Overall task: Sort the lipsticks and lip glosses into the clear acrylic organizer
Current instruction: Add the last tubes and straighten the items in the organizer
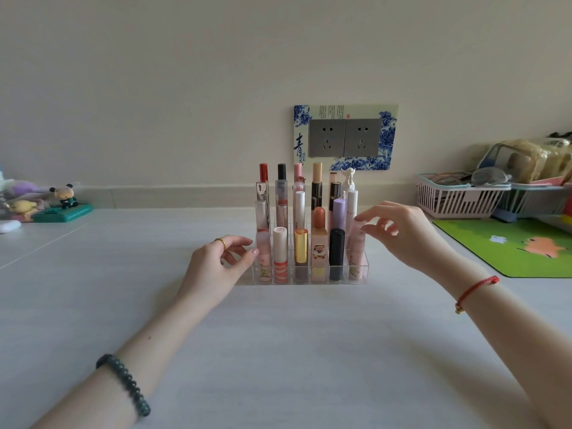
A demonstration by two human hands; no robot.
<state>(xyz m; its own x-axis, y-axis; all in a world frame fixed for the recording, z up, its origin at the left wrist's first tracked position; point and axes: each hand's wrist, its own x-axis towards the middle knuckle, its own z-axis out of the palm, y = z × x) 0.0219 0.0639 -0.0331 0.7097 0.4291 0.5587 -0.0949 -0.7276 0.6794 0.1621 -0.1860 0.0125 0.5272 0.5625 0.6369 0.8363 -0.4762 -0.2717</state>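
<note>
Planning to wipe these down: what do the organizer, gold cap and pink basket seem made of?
Organizer: clear glossy plastic, probably acrylic; tubes show through. Gold cap: mirror-shiny, metal or plated plastic. Pink basket: matte moulded plastic, slatted sides.

Pale grey table [278,335]: clear acrylic organizer [365,269] at centre; green mat [510,252], pink basket [458,202] at right; figurines [62,196] far left.

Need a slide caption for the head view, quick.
Left hand and right hand flank the clear acrylic organizer holding upright lipsticks and lip glosses.
</note>
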